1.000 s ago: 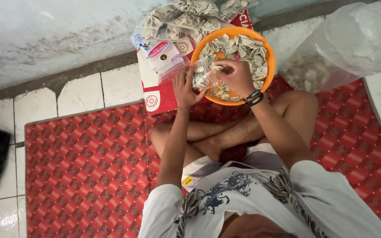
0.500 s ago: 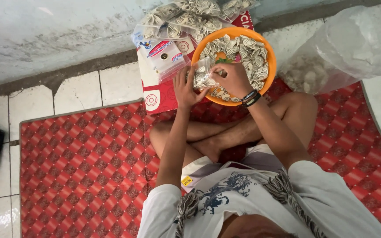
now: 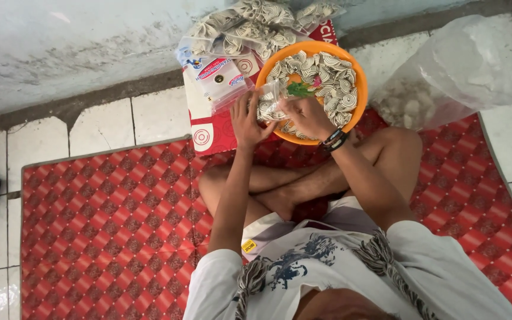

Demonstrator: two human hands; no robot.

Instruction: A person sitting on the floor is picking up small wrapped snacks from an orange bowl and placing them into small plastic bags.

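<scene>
Person sits cross-legged on a red patterned mat [image 3: 108, 237], both hands over an orange bowl [image 3: 360, 89] at the mat's far edge. Left hand [image 3: 250, 121] is partly closed, fingers pinching the edge of a small clear bag [image 3: 268, 104] held against the bowl's near-left rim. Right hand [image 3: 306, 115], w/ dark bands at the wrist, is curled over the bag's mouth; can't tell if it grips anything, tho it seems to be pushing crackers in.

Progress, as a judgement: the bag looks partly filled w/ spiral crackers [image 3: 327, 77]. A heap of packed bags [image 3: 250, 26] lies beyond the bowl by the wall, so a good share looks done. Bowl is well stocked, and a big clear sack [image 3: 445, 71] to the right also holds stock, so plenty is left.

Crackers are pale, flat, coiled discs w/ grey-white swirls, 1 green bit among them. A red-and-white carton [image 3: 208, 118] sits under the bowl's left side.
</scene>
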